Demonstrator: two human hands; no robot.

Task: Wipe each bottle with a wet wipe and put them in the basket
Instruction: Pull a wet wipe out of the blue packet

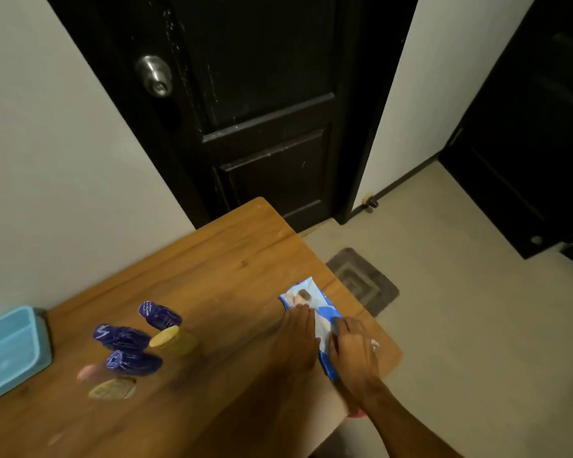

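Working at the right-hand end of the wooden counter (212,259), close to its edge, probably so that both arms are reaching the pack without stretching.

Leaving the light blue basket (10,352) well away to the left of both hands, at the counter's far end, seemingly waiting to take bottles once they are clean; not showing its inside clearly enough to tell what it holds.

Pinning the blue-and-white wet-wipe pack (303,294) flat on the counter, directly under both hands, with only its far end poking out past the fingertips.

Pressing down with the left hand (298,338), fingers straight and together, released flat on the pack's left side, most likely to stop the pack lifting or sliding while a wipe is being drawn out.

Curling the right hand (354,355) onto the pack just beside the left, fingers bent and grasping at its top, apparently working the opening; too blurred to tell whether pinching a flap or a wipe.

Not yet touching the bottles (121,338), dark blue-wrapped and clustered between the left hand and the basket, well apart from both hands, blurred, one with a yellow cap (164,337) facing the hands. Judging by this, just beginning the first wipe.
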